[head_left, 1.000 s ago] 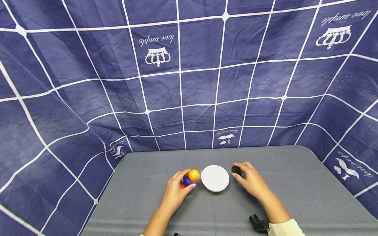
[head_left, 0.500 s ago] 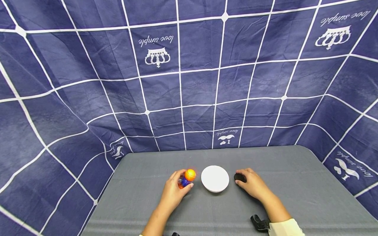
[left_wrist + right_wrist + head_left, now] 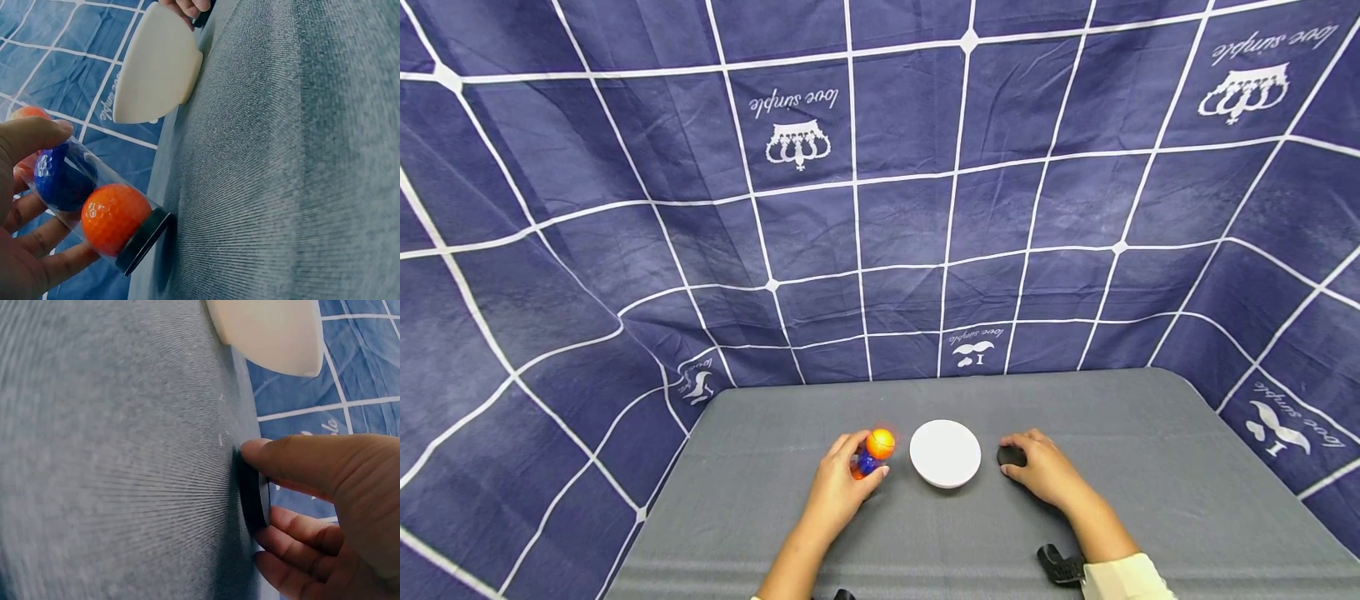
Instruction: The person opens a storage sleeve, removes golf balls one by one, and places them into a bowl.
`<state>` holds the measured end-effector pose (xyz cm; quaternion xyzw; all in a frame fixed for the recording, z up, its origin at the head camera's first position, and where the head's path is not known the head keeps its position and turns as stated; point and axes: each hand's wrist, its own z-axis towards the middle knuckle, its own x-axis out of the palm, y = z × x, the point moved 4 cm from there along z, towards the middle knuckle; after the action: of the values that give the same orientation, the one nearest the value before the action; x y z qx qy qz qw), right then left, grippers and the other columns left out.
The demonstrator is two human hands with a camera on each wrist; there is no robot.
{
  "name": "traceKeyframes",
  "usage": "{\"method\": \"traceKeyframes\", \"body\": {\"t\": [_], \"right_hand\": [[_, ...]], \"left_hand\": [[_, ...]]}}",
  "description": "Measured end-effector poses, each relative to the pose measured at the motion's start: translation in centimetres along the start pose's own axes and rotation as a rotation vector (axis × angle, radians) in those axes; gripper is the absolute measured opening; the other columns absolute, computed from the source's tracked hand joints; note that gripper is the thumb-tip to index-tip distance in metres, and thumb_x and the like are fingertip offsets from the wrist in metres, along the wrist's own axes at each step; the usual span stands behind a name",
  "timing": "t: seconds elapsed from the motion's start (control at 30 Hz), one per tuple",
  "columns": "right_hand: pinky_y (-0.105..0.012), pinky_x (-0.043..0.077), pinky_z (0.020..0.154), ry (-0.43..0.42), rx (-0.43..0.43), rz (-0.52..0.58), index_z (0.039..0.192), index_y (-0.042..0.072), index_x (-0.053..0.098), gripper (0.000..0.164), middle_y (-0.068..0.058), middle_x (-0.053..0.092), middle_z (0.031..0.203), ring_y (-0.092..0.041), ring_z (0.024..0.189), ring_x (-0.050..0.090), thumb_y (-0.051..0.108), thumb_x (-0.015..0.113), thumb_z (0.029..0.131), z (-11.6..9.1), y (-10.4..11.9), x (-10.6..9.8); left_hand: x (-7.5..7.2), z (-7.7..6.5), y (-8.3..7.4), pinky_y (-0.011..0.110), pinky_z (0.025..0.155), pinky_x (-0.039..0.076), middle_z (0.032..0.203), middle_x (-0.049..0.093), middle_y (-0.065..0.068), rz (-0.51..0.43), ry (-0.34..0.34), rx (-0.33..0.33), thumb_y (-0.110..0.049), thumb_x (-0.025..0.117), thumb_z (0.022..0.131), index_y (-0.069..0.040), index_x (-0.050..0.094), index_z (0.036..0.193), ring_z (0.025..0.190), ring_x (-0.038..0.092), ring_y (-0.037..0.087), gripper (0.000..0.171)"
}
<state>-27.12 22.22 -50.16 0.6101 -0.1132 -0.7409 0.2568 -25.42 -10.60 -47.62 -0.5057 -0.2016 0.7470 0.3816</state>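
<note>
My left hand [image 3: 833,483] grips a clear tube of dimpled golf balls, left of the white bowl [image 3: 945,452]. Through its wall show an orange ball [image 3: 112,215] low down, a blue ball [image 3: 62,178] in the middle and another orange ball [image 3: 881,443] on top. The tube's black base cap [image 3: 145,242] is right at the tabletop. Right of the bowl, my right hand [image 3: 1043,468] pinches a round black lid [image 3: 253,494] by its edge, thumb on one side and fingers on the other. This lid lies flat, close against the grey cloth.
The grey cloth-covered table [image 3: 955,542] carries the bowl between both hands. A black wrist device [image 3: 1060,567] sits by the right sleeve. Blue curtains [image 3: 895,217] with white grid lines stand behind the table and at both sides.
My right hand has moved slightly right, and the black lid has turned from tilted up to lying flat. My left hand has shifted the tube a little to the left, away from the bowl.
</note>
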Motion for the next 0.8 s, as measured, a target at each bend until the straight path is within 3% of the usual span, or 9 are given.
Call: {"method": "traceKeyframes", "body": {"t": [0.3, 0.8], "right_hand": [[-0.051, 0.049, 0.088, 0.004, 0.023, -0.009, 0.112, 0.010, 0.073, 0.038, -0.010, 0.064, 0.101, -0.031, 0.096, 0.062, 0.015, 0.084, 0.076, 0.02, -0.15, 0.13], [-0.053, 0.049, 0.091, 0.024, 0.015, -0.015, 0.118, 0.008, 0.072, 0.045, -0.011, 0.064, 0.104, -0.032, 0.101, 0.062, 0.021, 0.085, 0.077, -0.17, 0.09, -0.16]], "left_hand": [[-0.11, -0.04, -0.23, 0.029, 0.073, 0.056, 0.105, 0.066, 0.003, 0.012, 0.019, 0.001, -0.018, 0.088, 0.077, -0.007, 0.066, 0.123, 0.084, 0.060, 0.013, 0.052], [-0.04, -0.04, 0.05, 0.037, 0.079, 0.060, 0.109, 0.070, 0.010, -0.013, 0.030, -0.022, -0.017, 0.087, 0.078, -0.007, 0.064, 0.125, 0.093, 0.068, 0.021, 0.053]]}}
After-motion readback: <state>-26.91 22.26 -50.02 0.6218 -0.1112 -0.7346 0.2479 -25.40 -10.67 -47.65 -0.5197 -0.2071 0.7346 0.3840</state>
